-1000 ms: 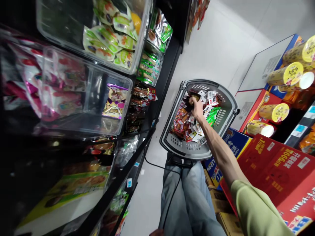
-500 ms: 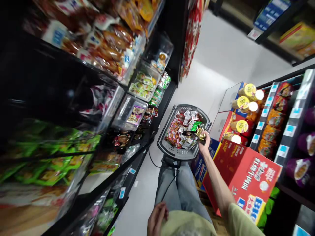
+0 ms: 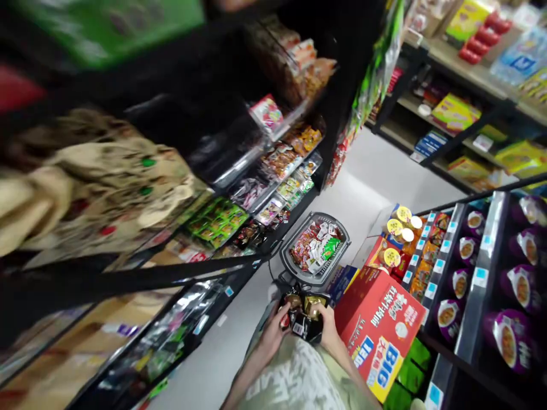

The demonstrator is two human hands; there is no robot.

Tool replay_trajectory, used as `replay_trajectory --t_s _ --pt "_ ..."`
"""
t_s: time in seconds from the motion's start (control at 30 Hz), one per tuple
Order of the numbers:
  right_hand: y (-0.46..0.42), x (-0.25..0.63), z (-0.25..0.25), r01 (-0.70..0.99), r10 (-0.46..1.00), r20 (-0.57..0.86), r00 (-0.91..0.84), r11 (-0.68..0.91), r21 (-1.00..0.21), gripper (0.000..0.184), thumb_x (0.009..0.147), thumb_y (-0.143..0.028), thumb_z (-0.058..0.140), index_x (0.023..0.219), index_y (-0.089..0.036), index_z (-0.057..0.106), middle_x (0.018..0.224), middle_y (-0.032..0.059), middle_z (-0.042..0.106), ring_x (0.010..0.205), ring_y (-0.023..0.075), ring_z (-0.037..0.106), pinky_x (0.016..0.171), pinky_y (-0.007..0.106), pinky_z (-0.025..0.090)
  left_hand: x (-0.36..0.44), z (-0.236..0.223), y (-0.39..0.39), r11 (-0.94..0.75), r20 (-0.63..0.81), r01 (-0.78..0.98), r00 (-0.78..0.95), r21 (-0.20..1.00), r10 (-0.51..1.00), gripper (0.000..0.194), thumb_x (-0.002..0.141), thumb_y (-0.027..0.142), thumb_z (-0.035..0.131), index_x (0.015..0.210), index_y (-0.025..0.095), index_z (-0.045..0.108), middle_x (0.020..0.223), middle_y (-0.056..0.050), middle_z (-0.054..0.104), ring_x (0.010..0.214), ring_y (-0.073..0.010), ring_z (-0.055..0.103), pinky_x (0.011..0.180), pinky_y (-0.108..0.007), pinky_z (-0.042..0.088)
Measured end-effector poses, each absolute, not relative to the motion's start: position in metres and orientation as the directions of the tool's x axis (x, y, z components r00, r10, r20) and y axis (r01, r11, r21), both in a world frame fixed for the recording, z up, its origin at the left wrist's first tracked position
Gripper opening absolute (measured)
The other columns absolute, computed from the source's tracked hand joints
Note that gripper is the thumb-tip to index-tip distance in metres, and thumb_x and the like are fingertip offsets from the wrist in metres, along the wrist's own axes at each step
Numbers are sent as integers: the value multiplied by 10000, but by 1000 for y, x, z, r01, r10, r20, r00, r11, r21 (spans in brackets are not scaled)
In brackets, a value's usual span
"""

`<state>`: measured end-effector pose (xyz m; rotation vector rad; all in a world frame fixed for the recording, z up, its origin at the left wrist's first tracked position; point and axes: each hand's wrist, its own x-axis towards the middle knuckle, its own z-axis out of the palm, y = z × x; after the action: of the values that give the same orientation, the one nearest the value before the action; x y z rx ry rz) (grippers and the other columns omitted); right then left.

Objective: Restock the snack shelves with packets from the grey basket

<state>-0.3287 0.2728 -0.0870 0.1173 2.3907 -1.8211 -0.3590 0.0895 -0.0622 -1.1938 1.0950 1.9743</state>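
Close to my body, both hands hold a bunch of small black snack packets [image 3: 302, 322] with gold and dark red parts. My left hand [image 3: 277, 323] is closed around the left side of the bunch. On its right side, my right hand [image 3: 329, 326] grips the packets near a gold one. Beyond them on the floor stands a grey shopping basket [image 3: 316, 279]. Inside it lie several small packets [image 3: 314, 247] in red, white and orange, with a green packet [image 3: 330, 249] at the right.
Dark shelves with trays of packaged snacks [image 3: 222, 221] line my left. To my right stands a red carton [image 3: 378, 330], with jars [image 3: 395, 228] behind it and shelves of purple noodle tubs [image 3: 508, 336] beside it. White floor [image 3: 363, 176] runs between the shelves.
My right hand has come back from over the basket with the dark packets. My left hand has moved up and now grips them too. The view has tilted up, showing more shelves.
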Motion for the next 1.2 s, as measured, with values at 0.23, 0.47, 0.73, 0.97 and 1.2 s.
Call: replay_trajectory --t_s 0.23,0.47,0.73,0.97,1.2 --pt "254 -347 -49 115 -289 -171 -942 201 -973 377 603 -241 776 974 -247 711 951 20 745 863 235 675 820 334 527 -321 -44 45 -657 -766 -560 -642 505 -42 732 725 409 922 1365 273 593 1249 -90 729 893 -221 757 779 -320 584" --pt "204 -328 -22 426 -477 -362 -801 -30 -904 687 653 -158 707 1331 -272 677 1157 61 772 920 237 737 873 374 594 -252 -44 -19 -563 -570 -381 -796 733 -204 675 767 486 889 1309 159 653 820 -38 740 680 -163 658 622 -256 477" --pt "120 -268 43 541 -609 -360 -707 -138 -830 770 689 -637 624 1387 -315 665 1425 113 666 1315 378 637 977 503 590 -164 -2 -97 -795 -539 -34 -753 605 -378 485 643 349 975 1014 158 728 938 -56 750 706 -140 660 622 -241 475" --pt "32 -205 35 376 -404 -325 -855 -50 -925 578 725 -445 850 1268 -348 679 1170 41 760 1055 280 734 906 409 594 -125 5 -151 -806 -528 102 -707 582 -471 412 577 297 994 767 178 648 759 10 707 709 -137 663 672 -245 484" --pt "-13 -185 42 248 -440 -239 -866 37 -968 900 747 -395 874 1512 -272 414 800 -44 691 556 116 566 568 233 502 -114 9 -181 -804 -553 95 -678 588 -484 468 644 427 951 933 201 660 969 -39 775 867 -197 731 762 -296 536"
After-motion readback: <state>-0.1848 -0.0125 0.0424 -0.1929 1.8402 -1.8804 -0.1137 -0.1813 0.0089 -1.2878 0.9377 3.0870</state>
